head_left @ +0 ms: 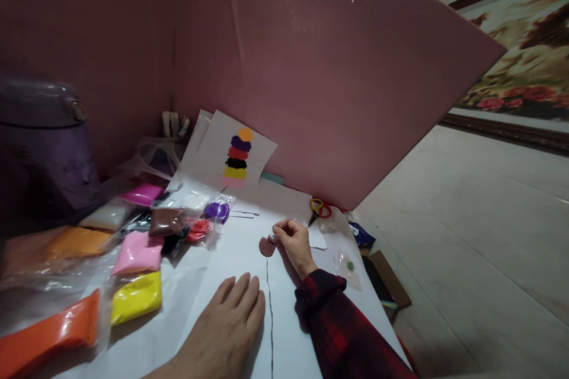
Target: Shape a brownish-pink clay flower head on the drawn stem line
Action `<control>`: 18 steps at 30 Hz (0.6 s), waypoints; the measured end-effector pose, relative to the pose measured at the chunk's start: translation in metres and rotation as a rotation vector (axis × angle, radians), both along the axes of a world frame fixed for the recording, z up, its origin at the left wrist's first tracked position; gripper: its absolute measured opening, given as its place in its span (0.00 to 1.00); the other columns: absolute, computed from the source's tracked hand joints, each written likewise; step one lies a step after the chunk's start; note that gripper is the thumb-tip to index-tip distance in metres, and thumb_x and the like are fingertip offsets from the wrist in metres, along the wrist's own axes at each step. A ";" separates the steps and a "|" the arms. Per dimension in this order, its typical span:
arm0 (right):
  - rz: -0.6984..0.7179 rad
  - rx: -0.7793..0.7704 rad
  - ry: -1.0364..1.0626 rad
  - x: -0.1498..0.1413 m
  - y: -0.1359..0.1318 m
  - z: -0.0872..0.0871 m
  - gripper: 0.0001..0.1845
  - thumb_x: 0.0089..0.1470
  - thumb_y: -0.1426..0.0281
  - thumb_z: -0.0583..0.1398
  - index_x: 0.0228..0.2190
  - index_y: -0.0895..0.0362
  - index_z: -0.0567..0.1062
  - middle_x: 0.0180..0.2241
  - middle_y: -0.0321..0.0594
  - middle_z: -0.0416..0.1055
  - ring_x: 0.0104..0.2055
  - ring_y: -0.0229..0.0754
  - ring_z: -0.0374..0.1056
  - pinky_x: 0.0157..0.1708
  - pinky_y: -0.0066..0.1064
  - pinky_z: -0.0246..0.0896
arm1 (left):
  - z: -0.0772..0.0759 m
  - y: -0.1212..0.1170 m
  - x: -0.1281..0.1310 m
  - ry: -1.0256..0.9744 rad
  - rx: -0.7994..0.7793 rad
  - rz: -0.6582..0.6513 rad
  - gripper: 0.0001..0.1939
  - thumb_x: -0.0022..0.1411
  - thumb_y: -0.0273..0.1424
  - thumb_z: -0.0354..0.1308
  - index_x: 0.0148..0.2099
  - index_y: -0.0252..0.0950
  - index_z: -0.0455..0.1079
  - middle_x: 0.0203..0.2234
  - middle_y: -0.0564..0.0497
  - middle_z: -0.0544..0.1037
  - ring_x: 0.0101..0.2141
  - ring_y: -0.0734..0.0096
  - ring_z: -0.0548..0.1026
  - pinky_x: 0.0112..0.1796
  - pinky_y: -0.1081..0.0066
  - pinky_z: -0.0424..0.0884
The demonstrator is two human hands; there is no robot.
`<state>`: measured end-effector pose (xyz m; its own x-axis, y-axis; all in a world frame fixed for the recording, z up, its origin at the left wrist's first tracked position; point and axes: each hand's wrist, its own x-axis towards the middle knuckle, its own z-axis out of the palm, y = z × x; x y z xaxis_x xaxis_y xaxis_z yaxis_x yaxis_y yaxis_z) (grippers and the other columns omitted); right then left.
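Observation:
My left hand (231, 320) lies flat, palm down, on the white paper (293, 331), its fingers stretched out just left of a dark drawn line (270, 308). At the top of that line sits a round brown clay patch (266, 247) with a ridged surface. Thumb and fingers of my right hand (293, 241) are pinched at the patch's upper right edge. A small pale, shiny piece (272, 238) shows at the fingertips, too small to name. The right sleeve is red and black checked.
To the left lie several bags of coloured clay, including pink (138, 253), yellow (137, 297) and orange (62, 328). A sheet with stacked colour patches (237, 157) leans on the pink wall. Scissors (317, 208) lie at the back right. A purple container (44, 142) stands far left.

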<state>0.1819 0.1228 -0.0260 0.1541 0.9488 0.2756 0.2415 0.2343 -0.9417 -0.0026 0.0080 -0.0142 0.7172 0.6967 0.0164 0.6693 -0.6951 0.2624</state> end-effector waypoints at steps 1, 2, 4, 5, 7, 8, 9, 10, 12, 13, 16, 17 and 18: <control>0.007 -0.004 -0.011 0.000 0.000 0.000 0.07 0.42 0.67 0.62 0.21 0.58 0.72 0.22 0.36 0.69 0.25 0.37 0.64 0.28 0.30 0.62 | 0.000 0.000 0.000 -0.002 -0.001 0.000 0.31 0.59 0.37 0.52 0.63 0.29 0.61 0.61 0.32 0.62 0.61 0.42 0.59 0.58 0.46 0.54; 0.008 -0.003 -0.024 -0.001 0.000 0.000 0.07 0.42 0.67 0.62 0.21 0.58 0.72 0.22 0.36 0.69 0.25 0.37 0.63 0.28 0.30 0.61 | -0.001 0.000 0.000 -0.002 0.003 0.001 0.31 0.59 0.36 0.52 0.63 0.29 0.61 0.61 0.32 0.62 0.61 0.42 0.59 0.58 0.46 0.55; 0.001 0.007 -0.047 0.000 0.001 -0.001 0.07 0.42 0.67 0.62 0.21 0.58 0.72 0.21 0.35 0.69 0.24 0.37 0.63 0.27 0.30 0.61 | -0.002 0.000 0.000 0.002 0.026 0.009 0.29 0.60 0.33 0.51 0.63 0.29 0.61 0.61 0.33 0.62 0.60 0.43 0.59 0.58 0.46 0.55; -0.001 0.011 -0.053 0.000 0.001 -0.002 0.07 0.42 0.67 0.62 0.21 0.58 0.72 0.21 0.35 0.68 0.24 0.37 0.63 0.27 0.30 0.61 | -0.002 0.000 0.000 0.003 0.036 0.011 0.28 0.60 0.32 0.50 0.63 0.30 0.61 0.61 0.33 0.62 0.60 0.43 0.60 0.58 0.46 0.55; 0.004 0.012 -0.062 0.001 0.002 -0.004 0.07 0.42 0.67 0.62 0.22 0.58 0.72 0.21 0.35 0.68 0.24 0.37 0.63 0.26 0.29 0.60 | -0.002 0.000 0.000 -0.002 0.032 0.004 0.28 0.61 0.32 0.50 0.63 0.30 0.61 0.61 0.34 0.62 0.61 0.44 0.59 0.58 0.46 0.54; 0.007 0.010 -0.066 0.002 0.003 -0.005 0.07 0.42 0.67 0.62 0.22 0.58 0.72 0.20 0.34 0.68 0.24 0.37 0.63 0.26 0.29 0.60 | -0.001 0.000 0.000 -0.005 0.019 -0.002 0.29 0.61 0.34 0.50 0.63 0.30 0.61 0.61 0.34 0.62 0.61 0.44 0.59 0.58 0.47 0.54; 0.011 0.007 -0.072 0.002 0.003 -0.005 0.07 0.42 0.67 0.62 0.22 0.58 0.72 0.20 0.34 0.67 0.24 0.37 0.62 0.26 0.29 0.60 | -0.002 0.001 0.000 -0.008 0.005 -0.007 0.30 0.61 0.36 0.51 0.63 0.30 0.60 0.61 0.34 0.62 0.61 0.44 0.59 0.59 0.47 0.54; 0.014 0.004 -0.081 0.003 0.003 -0.006 0.07 0.43 0.67 0.62 0.22 0.58 0.72 0.20 0.35 0.67 0.24 0.37 0.62 0.26 0.29 0.60 | -0.002 0.001 0.000 -0.010 -0.005 -0.010 0.30 0.61 0.38 0.51 0.63 0.30 0.60 0.61 0.35 0.62 0.61 0.44 0.59 0.59 0.47 0.53; 0.020 0.005 -0.101 0.003 0.003 -0.006 0.06 0.43 0.67 0.61 0.22 0.58 0.72 0.20 0.35 0.68 0.25 0.38 0.63 0.27 0.29 0.61 | -0.004 0.001 0.000 -0.004 0.007 -0.006 0.30 0.61 0.37 0.51 0.63 0.30 0.60 0.61 0.35 0.63 0.61 0.45 0.59 0.59 0.48 0.53; 0.022 0.007 -0.114 0.003 0.003 -0.005 0.06 0.43 0.68 0.61 0.22 0.58 0.72 0.21 0.35 0.68 0.25 0.38 0.63 0.27 0.29 0.61 | -0.005 0.001 0.000 0.001 0.025 -0.003 0.30 0.60 0.36 0.51 0.63 0.30 0.60 0.61 0.35 0.63 0.61 0.45 0.59 0.59 0.47 0.53; 0.019 0.023 -0.164 0.001 0.002 -0.003 0.06 0.43 0.69 0.60 0.20 0.58 0.73 0.20 0.35 0.69 0.25 0.38 0.64 0.27 0.29 0.61 | -0.007 -0.001 0.001 0.014 0.064 0.004 0.30 0.59 0.33 0.51 0.63 0.31 0.60 0.61 0.35 0.63 0.61 0.47 0.60 0.59 0.48 0.53; 0.015 0.029 -0.184 0.001 0.002 -0.002 0.06 0.43 0.69 0.60 0.20 0.58 0.73 0.21 0.35 0.70 0.25 0.38 0.64 0.27 0.29 0.61 | -0.007 -0.001 0.001 0.015 0.068 0.007 0.30 0.59 0.32 0.51 0.63 0.31 0.60 0.61 0.36 0.63 0.60 0.47 0.60 0.59 0.48 0.53; 0.011 0.036 -0.204 0.001 0.002 -0.001 0.05 0.43 0.70 0.60 0.20 0.58 0.73 0.21 0.36 0.70 0.25 0.38 0.64 0.27 0.29 0.61 | -0.006 -0.001 0.001 0.013 0.069 0.009 0.29 0.59 0.32 0.51 0.63 0.31 0.60 0.61 0.36 0.63 0.60 0.47 0.60 0.59 0.49 0.53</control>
<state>0.1826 0.1245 -0.0269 0.0812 0.9391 0.3340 0.4231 0.2709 -0.8646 -0.0019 0.0069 -0.0204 0.7115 0.7005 0.0553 0.6785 -0.7054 0.2052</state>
